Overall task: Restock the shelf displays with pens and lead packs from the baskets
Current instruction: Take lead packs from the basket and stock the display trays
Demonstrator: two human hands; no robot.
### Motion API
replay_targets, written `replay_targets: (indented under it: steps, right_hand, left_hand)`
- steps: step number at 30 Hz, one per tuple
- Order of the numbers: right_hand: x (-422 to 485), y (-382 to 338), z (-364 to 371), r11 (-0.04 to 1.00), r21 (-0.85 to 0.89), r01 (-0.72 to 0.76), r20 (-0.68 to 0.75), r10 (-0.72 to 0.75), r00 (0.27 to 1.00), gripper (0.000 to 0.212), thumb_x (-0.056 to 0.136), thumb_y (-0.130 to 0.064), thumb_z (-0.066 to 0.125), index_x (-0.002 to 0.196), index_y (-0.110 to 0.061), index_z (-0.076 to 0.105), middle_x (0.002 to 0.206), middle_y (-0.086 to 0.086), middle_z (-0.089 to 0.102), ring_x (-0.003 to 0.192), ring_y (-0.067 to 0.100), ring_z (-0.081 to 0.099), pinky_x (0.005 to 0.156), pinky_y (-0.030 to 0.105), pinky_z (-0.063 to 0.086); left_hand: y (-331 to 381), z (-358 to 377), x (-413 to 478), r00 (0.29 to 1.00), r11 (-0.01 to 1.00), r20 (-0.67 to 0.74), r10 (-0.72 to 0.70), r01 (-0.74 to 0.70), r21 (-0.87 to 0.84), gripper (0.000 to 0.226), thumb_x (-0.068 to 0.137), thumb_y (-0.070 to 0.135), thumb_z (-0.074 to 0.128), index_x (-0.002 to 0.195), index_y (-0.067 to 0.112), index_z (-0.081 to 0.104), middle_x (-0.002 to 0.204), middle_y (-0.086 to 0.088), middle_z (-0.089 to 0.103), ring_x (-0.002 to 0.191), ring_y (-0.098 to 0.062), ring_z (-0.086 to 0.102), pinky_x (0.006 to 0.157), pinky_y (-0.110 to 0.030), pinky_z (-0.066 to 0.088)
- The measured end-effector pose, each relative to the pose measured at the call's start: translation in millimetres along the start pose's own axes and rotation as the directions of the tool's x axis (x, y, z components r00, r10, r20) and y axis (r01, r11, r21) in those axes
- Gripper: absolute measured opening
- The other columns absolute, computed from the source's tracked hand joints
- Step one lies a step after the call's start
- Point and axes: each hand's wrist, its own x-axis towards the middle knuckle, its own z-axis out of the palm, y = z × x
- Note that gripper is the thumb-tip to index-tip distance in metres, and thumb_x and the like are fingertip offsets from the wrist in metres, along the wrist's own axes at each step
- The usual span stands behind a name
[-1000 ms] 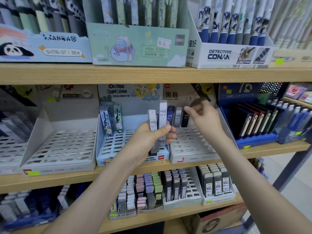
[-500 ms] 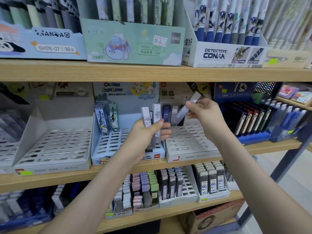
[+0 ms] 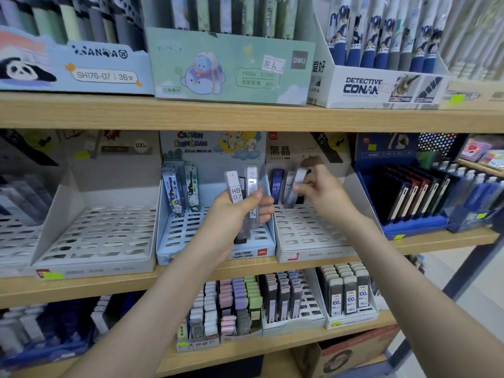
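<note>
Progress: early, in my judgement. The white display tray [image 3: 308, 236] has only about two standing packs [image 3: 276, 186] in its back row, and the slots toward 6 o'clock hold none.
Remaining: the packs in hand and many open slots. The baskets are not in view.
Right hand [image 3: 324, 195]: fingers curled, pinching one tilted grey lead pack [image 3: 296, 186] near its top, its lower end at the back row.
Left hand [image 3: 231, 214]: closed around a small bundle of HB 0.7 packs [image 3: 236, 189], at 9 o'clock of the right hand.

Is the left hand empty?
No, the left hand grips a few lead packs, one marked HB 0.7.
</note>
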Motion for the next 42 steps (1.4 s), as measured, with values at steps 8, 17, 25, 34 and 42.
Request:
replay_targets:
  steps: [8, 17, 25, 34, 42]
  right_hand:
    - [-8.5, 11.1, 3.9, 0.938, -0.22, 0.269, 0.037, -0.268, 0.963, 0.036, 0.094, -0.013, 0.056, 0.128, -0.023, 0.049, 0.098, -0.009, 0.051, 0.095, 0.012, 0.045, 0.081, 0.027, 0.035]
    - [-8.3, 18.3, -0.1, 0.802, -0.489, 0.342, 0.015, -0.384, 0.923, 0.055, 0.088, 0.009, 0.048, 0.139, -0.011, 0.046, 0.12, 0.012, 0.051, 0.105, 0.022, 0.034, 0.086, 0.035, 0.04]
    - [-35.3, -49.6, 0.3, 0.947, 0.31, 0.082, 0.039, -0.098, 0.994, 0.007, 0.089, -0.019, 0.064, 0.092, -0.022, 0.059, 0.08, -0.006, 0.057, 0.068, -0.001, 0.053, 0.059, 0.008, 0.041]
    - [-33.3, -37.0, -11.7, 0.735, 0.676, -0.062, 0.057, 0.032, 0.998, 0.005, 0.09, -0.005, 0.058, 0.093, -0.009, 0.06, 0.074, 0.005, 0.06, 0.059, 0.007, 0.051, 0.055, 0.017, 0.043]
    - [-34.1, -35.1, -14.8, 0.782, 0.604, -0.153, 0.136, 0.088, 0.987, 0.007, 0.089, -0.012, 0.062, 0.091, -0.005, 0.062, 0.07, 0.003, 0.061, 0.055, 0.008, 0.049, 0.047, 0.018, 0.042]
  left_hand:
    - [-0.1, 0.0, 0.5, 0.999, 0.999, 0.016, -0.027, 0.027, 0.033, 0.012, 0.094, 0.008, 0.058, 0.104, 0.004, 0.062, 0.081, -0.008, 0.074, 0.073, -0.017, 0.071, 0.065, -0.026, 0.059]
    - [-0.2, 7.4, -2.1, 0.997, 0.998, 0.053, -0.054, 0.051, 0.045, 0.007, 0.093, 0.008, 0.06, 0.099, 0.006, 0.063, 0.079, -0.008, 0.073, 0.072, -0.017, 0.071, 0.067, -0.026, 0.06]
    - [0.8, 16.9, -4.7, 0.977, 0.984, 0.202, -0.069, 0.033, 0.175, 0.012, 0.095, 0.005, 0.055, 0.102, 0.006, 0.064, 0.084, -0.007, 0.073, 0.077, -0.019, 0.072, 0.068, -0.026, 0.058]
    - [2.5, 12.3, -5.6, 0.953, 0.989, 0.275, -0.123, 0.094, 0.118, 0.017, 0.096, 0.008, 0.053, 0.108, 0.001, 0.063, 0.089, -0.012, 0.073, 0.081, -0.02, 0.071, 0.076, -0.029, 0.059]
    - [0.2, 19.6, -5.5, 0.974, 0.98, 0.221, -0.046, 0.002, 0.197, 0.009, 0.094, 0.003, 0.055, 0.098, 0.009, 0.061, 0.084, -0.008, 0.071, 0.073, -0.013, 0.071, 0.072, -0.026, 0.059]
